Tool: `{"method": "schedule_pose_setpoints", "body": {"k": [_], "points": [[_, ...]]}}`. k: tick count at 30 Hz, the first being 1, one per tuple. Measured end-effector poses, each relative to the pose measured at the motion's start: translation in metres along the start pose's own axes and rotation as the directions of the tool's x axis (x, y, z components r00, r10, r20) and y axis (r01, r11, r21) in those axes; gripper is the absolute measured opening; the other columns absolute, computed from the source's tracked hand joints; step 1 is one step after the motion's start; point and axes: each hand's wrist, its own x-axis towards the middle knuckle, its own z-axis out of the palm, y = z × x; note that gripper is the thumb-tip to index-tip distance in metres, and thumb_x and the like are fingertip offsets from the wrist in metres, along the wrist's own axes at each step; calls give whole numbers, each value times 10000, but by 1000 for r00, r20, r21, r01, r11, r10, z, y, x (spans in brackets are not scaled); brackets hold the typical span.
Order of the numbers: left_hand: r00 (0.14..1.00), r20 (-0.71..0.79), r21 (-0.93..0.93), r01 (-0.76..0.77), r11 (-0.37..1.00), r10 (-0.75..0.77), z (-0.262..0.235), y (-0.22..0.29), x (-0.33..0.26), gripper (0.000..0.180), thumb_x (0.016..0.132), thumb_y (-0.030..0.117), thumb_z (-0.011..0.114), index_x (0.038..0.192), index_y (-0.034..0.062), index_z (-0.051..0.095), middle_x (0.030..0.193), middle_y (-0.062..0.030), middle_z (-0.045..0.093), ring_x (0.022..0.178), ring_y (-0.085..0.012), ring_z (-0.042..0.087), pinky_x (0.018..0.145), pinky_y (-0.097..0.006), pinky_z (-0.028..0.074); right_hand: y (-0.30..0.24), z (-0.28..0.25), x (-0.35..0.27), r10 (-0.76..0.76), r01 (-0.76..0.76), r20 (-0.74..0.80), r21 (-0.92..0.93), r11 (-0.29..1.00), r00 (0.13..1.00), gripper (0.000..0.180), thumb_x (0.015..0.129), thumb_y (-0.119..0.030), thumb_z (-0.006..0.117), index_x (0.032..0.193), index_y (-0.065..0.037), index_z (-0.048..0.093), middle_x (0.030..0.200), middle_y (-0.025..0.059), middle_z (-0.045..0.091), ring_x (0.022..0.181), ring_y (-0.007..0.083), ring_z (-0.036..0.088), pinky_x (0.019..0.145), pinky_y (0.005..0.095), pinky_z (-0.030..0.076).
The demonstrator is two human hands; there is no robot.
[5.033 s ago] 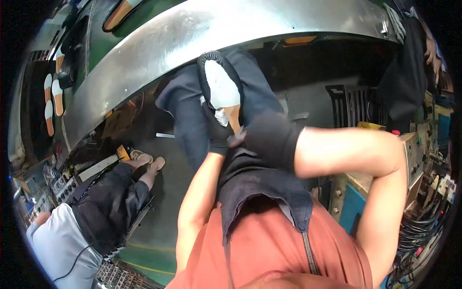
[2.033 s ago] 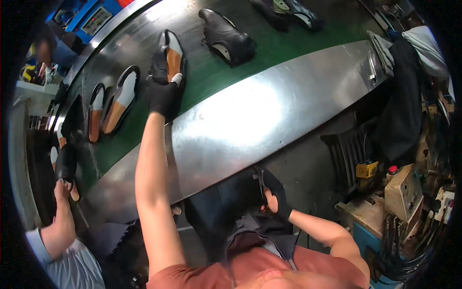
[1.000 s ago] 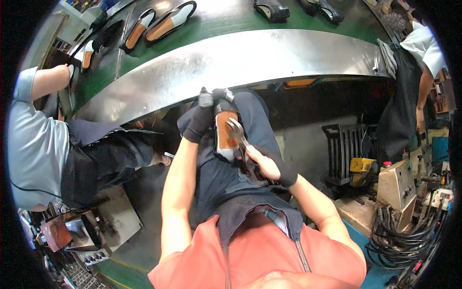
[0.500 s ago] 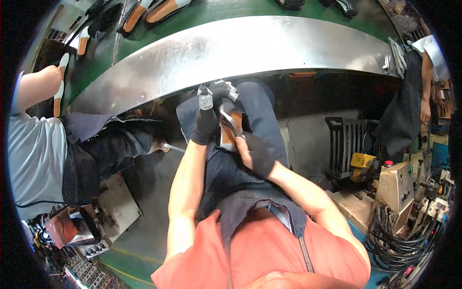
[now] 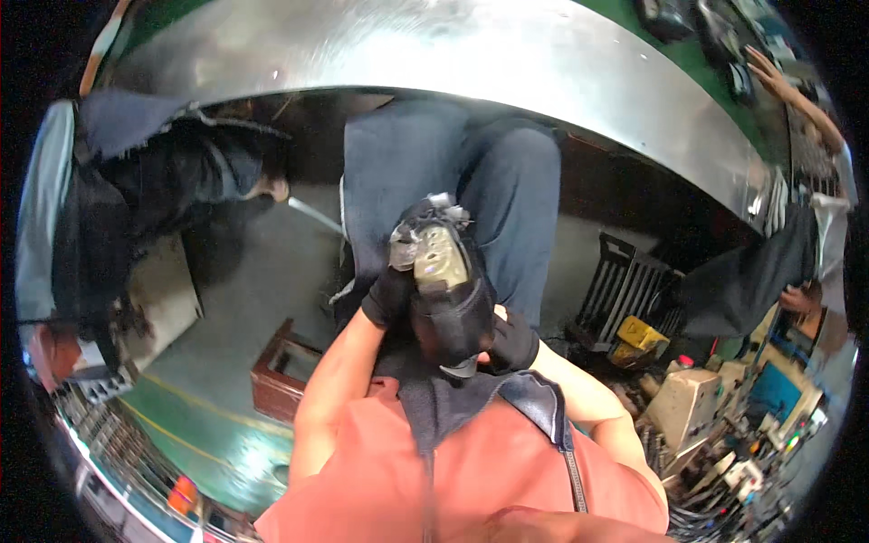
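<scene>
Since half a second ago your view has dropped and the shoe (image 5: 444,290) has come nearer to your chest, sole up over your lap. Your left hand (image 5: 391,294), gloved, is closed round the shoe's left side near the toe. Your right hand (image 5: 511,342), also gloved, is closed at the heel end, close to your apron (image 5: 453,398); whether it also holds a tool you cannot tell from here.

To do this well, keep the sole turned toward you and both wrists tucked in, so the shoe rests steady against your thighs while you work the edge. Grip by the upper, not the pale sole (image 5: 439,258), so the part you are working stays in sight.

Mind the steel edge of the bench (image 5: 507,63) just beyond your knees: lift the shoe clear of it before reaching out. A person (image 5: 118,208) sits close at your left, and a stool (image 5: 281,371) stands by your left knee. Crates and machines crowd the right. Open room lies only straight up and forward.
</scene>
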Motion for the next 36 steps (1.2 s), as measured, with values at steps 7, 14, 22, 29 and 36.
{"method": "schedule_pose_setpoints", "body": {"k": [7,14,22,29,36], "points": [[992,121,206,2,979,-28,-22,-12,-6,486,979,331,418,1343,9,400,1288,-154,521,1176,-255,528,1023,-382,399,26,7,-18,-18,12,121,49,999,992,499,711,-249,722,1146,-32,611,1242,202,552,1147,392,534,998,474,418],[987,134,309,45,950,-90,5,7,-10,431,1012,266,377,1347,-5,385,1268,-126,517,1161,-209,512,1024,-345,379,25,7,17,184,-269,221,464,844,958,387,863,-198,621,1211,-43,556,1189,151,590,1068,273,577,953,382,441],[979,-82,933,9,360,189,88,64,-6,387,967,289,460,1223,0,487,1063,-133,606,1019,-263,578,870,-346,451,-57,-77,79,668,-662,163,429,615,726,362,1001,-314,374,1120,-39,576,949,113,630,799,192,612,704,297,464],[993,14,880,-67,470,115,53,19,-5,378,917,118,537,1275,4,497,1154,-215,606,1039,-302,619,828,-380,516,12,-54,78,851,-682,258,716,150,457,547,958,-563,387,874,-56,574,598,17,536,493,110,514,486,264,432],[975,11,981,-55,188,223,45,-11,-31,692,837,210,696,1361,-97,367,1344,-257,484,1234,-303,503,1024,-351,384,50,-85,49,718,-724,325,594,352,616,445,988,-428,438,1010,-32,638,839,16,622,729,90,513,655,289,455]]}}
